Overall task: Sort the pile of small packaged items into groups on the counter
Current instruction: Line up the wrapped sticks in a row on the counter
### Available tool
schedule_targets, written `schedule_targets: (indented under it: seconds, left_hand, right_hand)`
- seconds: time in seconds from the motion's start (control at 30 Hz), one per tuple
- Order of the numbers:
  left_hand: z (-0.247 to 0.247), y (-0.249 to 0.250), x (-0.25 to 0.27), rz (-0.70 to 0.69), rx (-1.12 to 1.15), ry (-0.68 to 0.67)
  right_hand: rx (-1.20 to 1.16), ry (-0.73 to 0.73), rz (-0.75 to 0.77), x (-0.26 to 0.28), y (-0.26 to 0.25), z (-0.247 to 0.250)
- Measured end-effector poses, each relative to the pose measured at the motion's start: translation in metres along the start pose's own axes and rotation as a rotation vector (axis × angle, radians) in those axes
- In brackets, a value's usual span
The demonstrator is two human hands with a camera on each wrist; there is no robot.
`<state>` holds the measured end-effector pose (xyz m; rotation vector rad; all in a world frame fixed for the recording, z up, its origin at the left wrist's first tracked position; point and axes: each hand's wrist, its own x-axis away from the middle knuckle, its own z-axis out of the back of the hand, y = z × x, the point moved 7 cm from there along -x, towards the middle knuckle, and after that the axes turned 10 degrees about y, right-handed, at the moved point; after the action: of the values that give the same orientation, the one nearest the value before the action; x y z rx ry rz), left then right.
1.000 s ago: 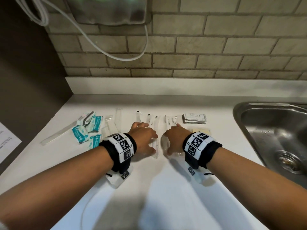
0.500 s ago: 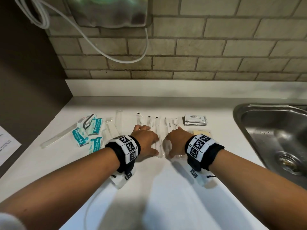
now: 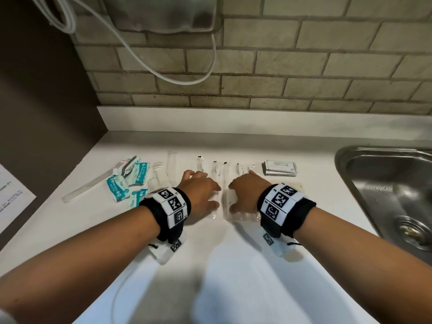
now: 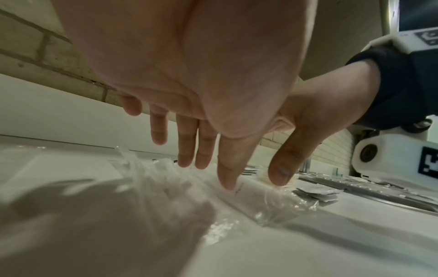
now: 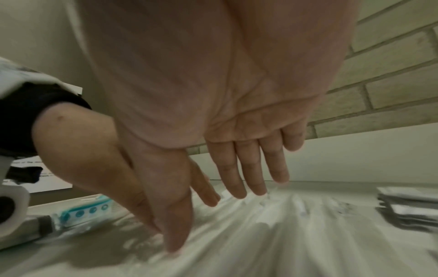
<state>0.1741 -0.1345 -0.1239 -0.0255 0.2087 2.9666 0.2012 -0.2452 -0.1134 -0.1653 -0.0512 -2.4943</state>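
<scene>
Both hands lie palm down, side by side, on a row of long clear-wrapped packets in the middle of the white counter. My left hand has straight fingers and its thumb touches the clear wrap. My right hand also keeps its fingers straight, thumb tip on the plastic. Teal and white sachets lie in a group to the left. A stack of grey shampoo sachets sits to the right.
A steel sink is sunk into the counter at the right. A brick wall with a hanging white cable backs the counter. A dark panel and a paper sheet stand at the left. A long clear stick lies beside the teal sachets.
Both hands have stayed on the clear packets; they shifted only slightly, nearer together, and nothing was picked up.
</scene>
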Motion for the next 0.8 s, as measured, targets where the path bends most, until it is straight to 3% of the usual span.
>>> schedule_targets:
  seconds: [0.17, 0.3, 0.8]
  left_hand:
    - [0.002, -0.024, 0.011, 0.099, -0.072, -0.021]
    - [-0.006, -0.029, 0.014, 0.077, -0.162, -0.129]
    - [-0.004, -0.036, 0.018, 0.042, -0.172, -0.151]
  right_hand:
    - [0.045, 0.008, 0.076, -0.01, -0.035, -0.005]
    - [0.077, -0.047, 0.049, -0.015, -0.045, -0.018]
    - [0.055, -0.053, 0.051, -0.015, -0.044, -0.021]
